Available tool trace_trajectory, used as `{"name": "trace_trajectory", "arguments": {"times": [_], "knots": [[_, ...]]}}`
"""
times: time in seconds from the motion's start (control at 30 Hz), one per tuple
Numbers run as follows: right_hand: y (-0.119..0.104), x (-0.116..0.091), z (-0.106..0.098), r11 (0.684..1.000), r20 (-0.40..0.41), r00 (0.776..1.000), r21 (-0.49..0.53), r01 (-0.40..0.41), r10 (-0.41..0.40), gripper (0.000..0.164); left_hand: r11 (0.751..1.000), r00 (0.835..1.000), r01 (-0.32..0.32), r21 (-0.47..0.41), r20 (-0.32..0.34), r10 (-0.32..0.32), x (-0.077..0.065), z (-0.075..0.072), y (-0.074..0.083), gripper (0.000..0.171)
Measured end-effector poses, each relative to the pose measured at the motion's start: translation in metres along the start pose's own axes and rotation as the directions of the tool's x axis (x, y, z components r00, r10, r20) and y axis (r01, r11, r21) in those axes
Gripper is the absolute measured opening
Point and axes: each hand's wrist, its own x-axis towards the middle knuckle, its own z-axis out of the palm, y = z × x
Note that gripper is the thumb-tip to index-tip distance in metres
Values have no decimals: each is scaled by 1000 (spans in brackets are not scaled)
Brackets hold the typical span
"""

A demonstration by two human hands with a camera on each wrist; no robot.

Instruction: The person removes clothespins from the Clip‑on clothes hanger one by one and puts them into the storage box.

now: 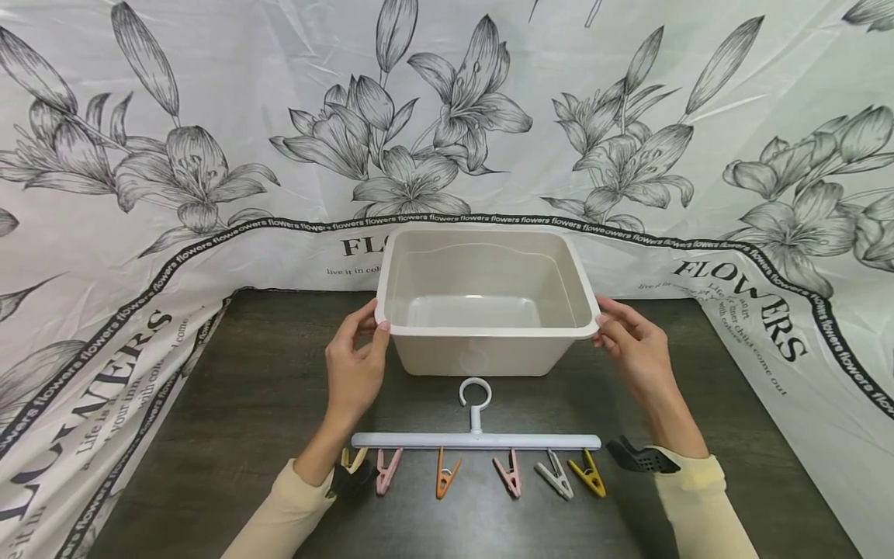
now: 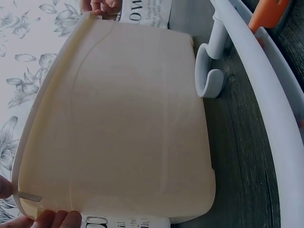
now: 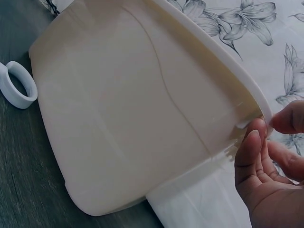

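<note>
A beige plastic basin [image 1: 482, 353] stands at the back of the dark table, its inside facing up with nothing in it. My left hand [image 1: 355, 365] pinches its rim at the near left corner, thumb on top and fingers underneath. At the near right corner, my right hand [image 1: 637, 341] grips the rim the same way; the right wrist view shows the thumb [image 3: 289, 118] on the lip and curled fingers [image 3: 251, 152] below it. Just in front of the basin lies a white hanger bar [image 1: 475, 442] with a round hook [image 1: 475, 394] pointing toward the basin.
Several clothespins lie along the hanger's near side: pale yellow [image 1: 355, 460], pink [image 1: 388, 470], orange [image 1: 447, 473], another pink [image 1: 508, 473], white [image 1: 555, 473] and dark yellow [image 1: 588, 473]. Flower-printed cloth [image 1: 489, 186] rises behind and beside the dark table [image 1: 272, 373].
</note>
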Motion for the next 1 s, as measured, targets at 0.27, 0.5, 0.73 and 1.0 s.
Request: {"name": "trace_trajectory", "arguments": {"times": [0.27,0.5,0.73,1.0], "knots": [[0,-1,-6,999,-4,1000,29,14,-14,52,999,999,39,3,19,-39,1,5,1,39],[4,-7,-8,978,-49,998,-200,-51,42,52,996,990,68,51,117,-74,3,-9,-2,41],[16,-22,-17,852,23,998,-523,-33,52,50,991,972,63,121,218,-89,-5,-33,-15,45],[36,-40,-26,741,177,977,-670,32,117,40,957,935,20,289,335,-121,-20,-49,-30,41]]}}
